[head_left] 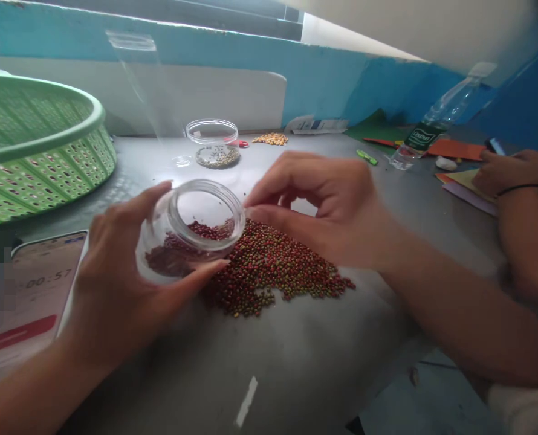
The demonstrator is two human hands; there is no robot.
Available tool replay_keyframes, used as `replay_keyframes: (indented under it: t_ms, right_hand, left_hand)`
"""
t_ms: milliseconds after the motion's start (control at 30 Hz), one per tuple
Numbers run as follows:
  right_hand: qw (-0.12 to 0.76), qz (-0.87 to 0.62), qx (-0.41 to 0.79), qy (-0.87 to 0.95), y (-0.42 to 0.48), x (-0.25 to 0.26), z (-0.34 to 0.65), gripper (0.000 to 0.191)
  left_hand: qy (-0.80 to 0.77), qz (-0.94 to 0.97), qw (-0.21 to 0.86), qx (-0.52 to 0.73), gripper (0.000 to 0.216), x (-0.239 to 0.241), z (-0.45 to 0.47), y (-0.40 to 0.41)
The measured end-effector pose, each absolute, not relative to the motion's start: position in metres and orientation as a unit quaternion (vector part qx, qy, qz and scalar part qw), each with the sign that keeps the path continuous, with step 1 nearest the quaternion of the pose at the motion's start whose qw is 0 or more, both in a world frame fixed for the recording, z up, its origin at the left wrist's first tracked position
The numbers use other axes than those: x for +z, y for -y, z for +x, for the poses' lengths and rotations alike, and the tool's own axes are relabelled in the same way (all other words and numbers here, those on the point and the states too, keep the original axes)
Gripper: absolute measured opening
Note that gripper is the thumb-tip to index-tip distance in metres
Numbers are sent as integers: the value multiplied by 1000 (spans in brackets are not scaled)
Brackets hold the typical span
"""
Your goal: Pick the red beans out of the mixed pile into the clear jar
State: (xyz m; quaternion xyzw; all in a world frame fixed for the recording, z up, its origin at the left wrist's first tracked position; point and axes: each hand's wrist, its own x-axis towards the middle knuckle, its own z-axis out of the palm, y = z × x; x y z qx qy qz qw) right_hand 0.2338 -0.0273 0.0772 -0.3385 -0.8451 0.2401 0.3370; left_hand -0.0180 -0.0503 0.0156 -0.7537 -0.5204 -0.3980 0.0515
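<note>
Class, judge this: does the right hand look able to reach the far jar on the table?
Probably yes. The right hand pinches at the rim of the held jar; only the low bean pile and bare table lie between it and the far jar.

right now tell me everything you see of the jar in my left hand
A clear, plastic-looking jar, wide-mouthed and lidless, partly filled with dark red beans. It tilts, mouth toward the camera, over the edge of the bean pile. The left hand grips it, thumb on top; fingertips of the right hand meet its rim.
</note>
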Motion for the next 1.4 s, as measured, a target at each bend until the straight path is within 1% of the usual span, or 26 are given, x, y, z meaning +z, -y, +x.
replay_keyframes:
  t_ms: [67, 133, 167, 233, 333, 467, 567, 600, 667, 800, 833, 900, 1067, 1400]
  right_hand:
    - [245, -360, 283, 855, 22, 75, 238, 19]
    - [140, -351, 295, 878, 16, 68, 239, 26]
    - [105, -343, 293, 886, 14, 64, 239, 31]
    - [76, -323, 287, 899, 12, 55, 237, 33]
    - [62, -293, 304, 905, 11, 47, 234, 23]
    - [79, -298, 312, 899, 11, 45, 232, 16]
    - [115, -322, 301, 890, 11, 46, 231, 16]
    - [130, -330, 315, 880, 10, 46, 231, 15]
    - [162, -350, 400, 831, 9, 44, 229, 15]
    - [225, -367, 668, 607, 3, 35, 223, 15]
    - [241, -366, 707, 555, 2, 32, 222, 14]
    - [264, -369, 748, 484, -1, 27, 220, 14]
    - [294, -375, 768, 428, -1, 30, 220, 18]
    - [319, -347, 781, 410, 1, 31, 219, 16]
  left_hand:
    - [555, -723, 38, -409, 93, 18, -19, 49]
    - [570, -707, 31, -417, 92, 19, -20, 48]
    - [572, -706, 29, -417, 92, 18, -20, 48]
    - [565, -713, 27, -414, 94, 17, -21, 48]
    - [548, -730, 29, -406, 96, 14, -21, 48]
    - [541, -734, 26, -408, 95, 13, -21, 48]
    - [536, -740, 28, -406, 95, 14, -22, 49]
    - [535, -741, 32, -404, 94, 14, -22, 49]
    - [537, -742, 36, -399, 93, 15, -22, 49]
    - [546, -736, 28, -399, 93, 14, -22, 49]
    - [548, -735, 25, -399, 93, 14, -22, 49]
    - [552, -732, 23, -398, 92, 14, -21, 49]
    - [556, -728, 21, -401, 92, 13, -19, 48]
    - [523, -754, 50, -394, 91, 14, -22, 50]
